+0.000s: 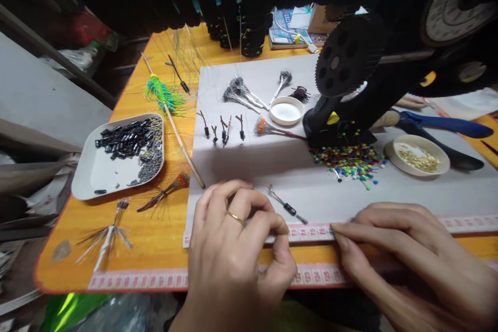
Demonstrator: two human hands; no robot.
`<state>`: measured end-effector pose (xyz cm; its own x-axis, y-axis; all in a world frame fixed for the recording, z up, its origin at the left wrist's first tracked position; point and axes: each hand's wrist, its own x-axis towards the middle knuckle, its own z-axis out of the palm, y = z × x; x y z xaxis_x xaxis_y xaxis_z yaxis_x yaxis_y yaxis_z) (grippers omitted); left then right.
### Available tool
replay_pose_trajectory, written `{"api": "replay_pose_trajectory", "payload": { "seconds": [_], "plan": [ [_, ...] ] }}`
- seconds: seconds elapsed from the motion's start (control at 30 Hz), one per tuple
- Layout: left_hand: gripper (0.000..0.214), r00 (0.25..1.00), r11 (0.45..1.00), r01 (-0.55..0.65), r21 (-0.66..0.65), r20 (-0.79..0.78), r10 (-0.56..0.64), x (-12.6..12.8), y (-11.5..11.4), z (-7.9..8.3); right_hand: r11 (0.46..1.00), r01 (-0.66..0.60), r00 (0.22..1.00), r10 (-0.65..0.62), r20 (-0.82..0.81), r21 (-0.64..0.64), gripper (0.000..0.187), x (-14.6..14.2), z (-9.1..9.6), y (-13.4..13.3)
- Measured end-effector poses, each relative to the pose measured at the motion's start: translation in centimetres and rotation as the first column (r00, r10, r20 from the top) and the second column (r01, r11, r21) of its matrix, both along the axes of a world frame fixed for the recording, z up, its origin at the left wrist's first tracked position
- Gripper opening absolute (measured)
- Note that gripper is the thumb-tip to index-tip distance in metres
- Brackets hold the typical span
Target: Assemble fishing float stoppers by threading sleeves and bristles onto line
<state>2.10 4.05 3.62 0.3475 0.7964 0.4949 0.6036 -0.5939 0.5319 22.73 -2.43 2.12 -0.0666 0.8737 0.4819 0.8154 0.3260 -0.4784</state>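
Observation:
My left hand [237,249], with a gold ring, is curled into a pinch at the near edge of a white sheet [272,161]; thumb and forefinger meet over the pink measuring tape [311,232]. My right hand [392,249] rests beside it, fingers pressed together, tips touching the tape near the 76 mark. What either pinch holds is too fine to make out. A small black-sleeved wire piece [286,205] lies just beyond my fingers. Several similar finished pieces [221,129] stand in a row farther back.
A white tray [89,176] with black tubes and grey beads sits left. A stick with green bristles [167,101], wire bundles [243,93], a white lid [287,110], coloured pins [350,161], a bowl of gold bits [420,155], blue-handled scissors [439,124] and a black geared machine [350,57] crowd the orange table [155,244].

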Motion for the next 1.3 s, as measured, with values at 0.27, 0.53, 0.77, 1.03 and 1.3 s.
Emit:
{"api": "replay_pose_trajectory", "payload": {
  "seconds": [0.27,0.53,0.77,1.03,1.3],
  "plan": [
    [0.018,1.0,1.0,-0.007,-0.003,0.003,0.007,0.1,0.0,0.0,0.999,0.019,1.0,-0.019,-0.009,-0.028,0.019,0.0,-0.2,-0.3],
    [0.016,0.998,0.997,-0.048,-0.052,0.034,0.05,0.2,-0.2,0.0,0.997,0.014,1.0,-0.013,0.014,-0.079,0.021,0.7,-1.1,-0.6],
    [0.015,0.998,0.997,-0.034,-0.067,0.053,0.037,0.1,-0.2,-0.2,0.999,0.015,1.0,-0.015,0.0,-0.045,0.02,0.8,-1.3,-0.8],
    [0.012,1.0,0.992,0.01,-0.125,-0.004,-0.01,-0.3,-0.1,0.8,0.999,0.022,0.999,-0.021,-0.027,0.037,0.016,0.0,-1.0,0.0],
    [0.012,1.0,0.998,-0.002,-0.065,-0.025,0.001,-0.4,-0.1,0.9,0.995,0.024,0.992,-0.012,-0.123,0.101,0.009,-0.2,-0.1,0.5]
  ]
}}
